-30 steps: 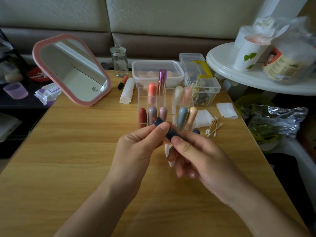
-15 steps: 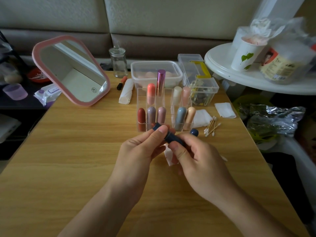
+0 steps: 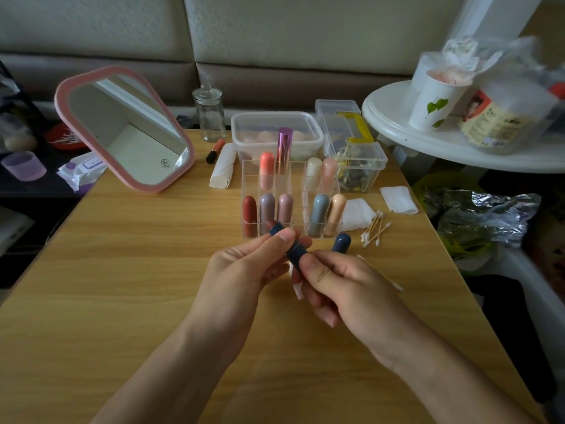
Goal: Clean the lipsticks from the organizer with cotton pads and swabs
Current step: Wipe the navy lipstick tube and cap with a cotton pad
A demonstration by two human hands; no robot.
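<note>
Left hand (image 3: 244, 270) and right hand (image 3: 342, 289) meet above the wooden table (image 3: 122, 286), just in front of the clear organizer (image 3: 298, 179); a dark blue cap (image 3: 341, 242) stands beside it, cotton swabs (image 3: 374, 229) near. Both pinch the dark blue lipstick (image 3: 293, 250) between them, the right thumb hiding its base.

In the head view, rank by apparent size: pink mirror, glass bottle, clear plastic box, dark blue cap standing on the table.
1. pink mirror
2. clear plastic box
3. glass bottle
4. dark blue cap, smallest although nearest the camera
</note>
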